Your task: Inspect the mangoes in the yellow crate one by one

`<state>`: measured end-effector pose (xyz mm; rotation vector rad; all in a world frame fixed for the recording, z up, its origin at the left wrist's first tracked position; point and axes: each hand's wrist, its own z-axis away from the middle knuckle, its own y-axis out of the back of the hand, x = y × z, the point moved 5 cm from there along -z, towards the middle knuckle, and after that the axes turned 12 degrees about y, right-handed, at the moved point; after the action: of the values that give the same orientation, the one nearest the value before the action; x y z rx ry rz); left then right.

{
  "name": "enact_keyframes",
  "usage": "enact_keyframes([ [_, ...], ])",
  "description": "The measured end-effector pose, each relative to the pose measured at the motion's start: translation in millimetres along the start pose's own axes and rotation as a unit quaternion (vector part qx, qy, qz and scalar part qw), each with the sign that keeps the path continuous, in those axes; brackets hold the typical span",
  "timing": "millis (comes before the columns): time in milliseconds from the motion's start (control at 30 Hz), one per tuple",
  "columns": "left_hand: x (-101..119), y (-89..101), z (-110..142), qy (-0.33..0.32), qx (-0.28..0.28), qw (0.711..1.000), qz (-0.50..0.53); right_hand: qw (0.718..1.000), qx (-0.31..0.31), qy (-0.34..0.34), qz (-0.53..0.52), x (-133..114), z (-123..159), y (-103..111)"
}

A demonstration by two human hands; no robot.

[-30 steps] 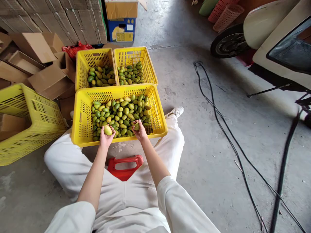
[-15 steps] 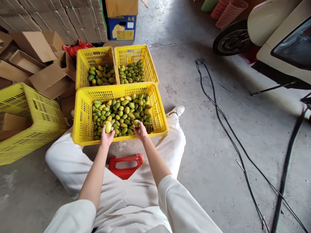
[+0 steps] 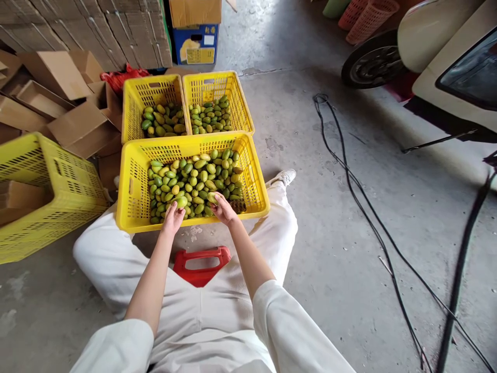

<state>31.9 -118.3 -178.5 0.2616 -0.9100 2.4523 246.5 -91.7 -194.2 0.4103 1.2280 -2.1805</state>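
Note:
A large yellow crate (image 3: 132, 207) sits between my knees, full of green and yellowish mangoes (image 3: 194, 178). My left hand (image 3: 173, 217) reaches over its near wall, fingers curled around a yellow-green mango (image 3: 181, 201). My right hand (image 3: 223, 208) is beside it and pinches a small pale mango (image 3: 212, 197) above the pile. Behind this crate stand two smaller yellow crates, the left one (image 3: 149, 93) and the right one (image 3: 217, 85), each holding more mangoes.
A red stool (image 3: 200, 264) is under me. A tipped yellow crate (image 3: 46, 197) and cardboard boxes (image 3: 58, 103) lie at left, a blue box (image 3: 195, 49) behind. Black cables (image 3: 349, 171) cross the concrete at right, near a scooter (image 3: 427, 52).
My left hand has turned over and lowered its mango toward the pile, moving slightly right. My right hand has lifted a small mango a little and shifted left.

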Motion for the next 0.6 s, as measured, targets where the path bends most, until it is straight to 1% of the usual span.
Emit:
enact_keyframes([
  [167,3.4,-1.9,1.6,-0.001,0.008,1.000,0.008,1.000,0.023,0.001,-0.007,-0.2,-3.7,0.6],
  [300,3.6,-6.3,7.3,0.025,0.007,0.999,0.029,0.999,0.043,0.009,-0.013,0.3,-5.6,1.9],
  [467,3.7,-11.9,12.5,0.046,-0.009,0.998,0.038,0.999,0.045,0.023,-0.016,1.5,-4.3,2.5],
  [600,4.3,-12.7,13.6,0.041,-0.015,0.998,0.046,0.998,0.050,0.024,-0.022,1.0,-5.2,3.8],
])
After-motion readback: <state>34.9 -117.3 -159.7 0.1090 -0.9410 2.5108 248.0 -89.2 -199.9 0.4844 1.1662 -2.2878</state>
